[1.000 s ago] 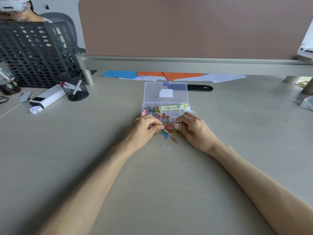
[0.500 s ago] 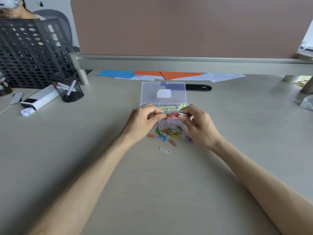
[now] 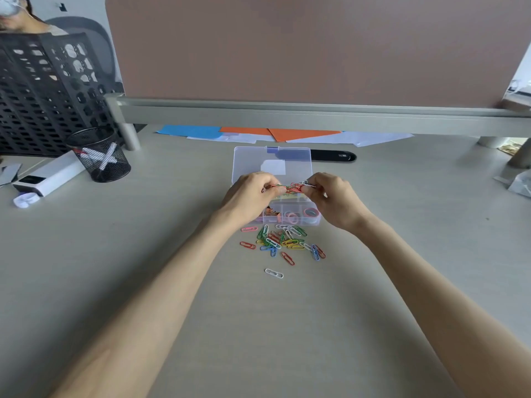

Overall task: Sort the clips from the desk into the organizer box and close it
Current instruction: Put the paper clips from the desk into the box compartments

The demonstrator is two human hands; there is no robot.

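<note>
Left hand, right hand, raised close together, fingers pinching

The organizer box is showing clear, glossy plastic; the paper clips are looking smooth and colour-coated; the desk is appearing matt.
</note>
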